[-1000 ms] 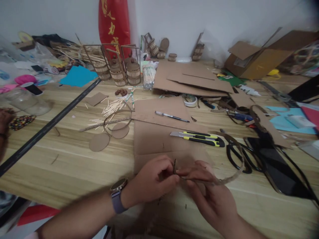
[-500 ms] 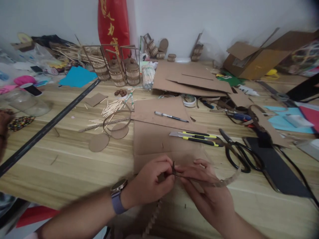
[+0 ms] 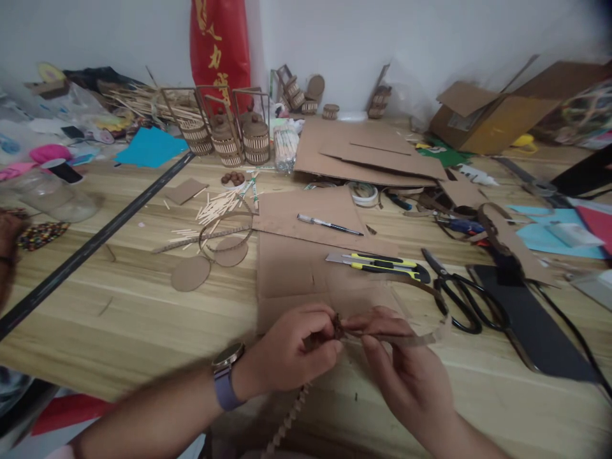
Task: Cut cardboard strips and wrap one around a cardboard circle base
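My left hand (image 3: 299,344), with a watch on its wrist, pinches a small dark piece at the end of a brown cardboard strip (image 3: 421,340). My right hand (image 3: 406,363) grips the same strip between thumb and fingers, close to my left fingertips. The strip's free part curls up past the right hand toward the scissors. Beneath the left hand hangs a wavy, corrugated strip (image 3: 289,417); where it joins the rest is hidden by the fingers. Under and beyond both hands lies a sheet of cardboard (image 3: 291,274).
A utility knife (image 3: 382,264), black scissors (image 3: 459,293) and a pen (image 3: 329,224) lie beyond my hands. Cardboard discs (image 3: 190,273) and short sticks (image 3: 220,204) are left of centre. Small lidded baskets (image 3: 227,143) stand behind. Another person's hand (image 3: 8,233) is at the left edge.
My right fingers have shifted along the strip, and its free end now loops higher and further back. The corrugated strip under my left hand shows more clearly.
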`<state>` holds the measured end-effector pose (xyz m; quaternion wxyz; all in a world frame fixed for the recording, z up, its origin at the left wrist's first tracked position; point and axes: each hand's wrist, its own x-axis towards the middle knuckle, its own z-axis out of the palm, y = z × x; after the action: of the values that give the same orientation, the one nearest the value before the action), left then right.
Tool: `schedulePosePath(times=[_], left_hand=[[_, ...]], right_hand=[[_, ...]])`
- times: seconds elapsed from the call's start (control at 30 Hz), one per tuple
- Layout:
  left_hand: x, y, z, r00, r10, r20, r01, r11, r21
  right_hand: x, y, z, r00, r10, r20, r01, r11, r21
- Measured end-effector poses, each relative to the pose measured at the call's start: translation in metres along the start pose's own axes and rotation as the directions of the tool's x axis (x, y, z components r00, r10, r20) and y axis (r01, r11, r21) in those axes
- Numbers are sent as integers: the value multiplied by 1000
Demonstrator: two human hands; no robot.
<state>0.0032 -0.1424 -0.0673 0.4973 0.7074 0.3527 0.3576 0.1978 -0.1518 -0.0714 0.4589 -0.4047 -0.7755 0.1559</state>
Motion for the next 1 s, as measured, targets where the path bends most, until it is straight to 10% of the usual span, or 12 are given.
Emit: schedulePosePath(times=[0.8, 1.0], left_hand=[[-1, 3, 2, 998, 37, -42, -33, 995, 97], [0, 5, -1, 999, 36, -26, -35, 998, 50]], right_hand=[[0, 0, 1, 995, -91, 47, 96, 989, -111], [6, 7, -3, 961, 275, 16, -269, 926, 265]])
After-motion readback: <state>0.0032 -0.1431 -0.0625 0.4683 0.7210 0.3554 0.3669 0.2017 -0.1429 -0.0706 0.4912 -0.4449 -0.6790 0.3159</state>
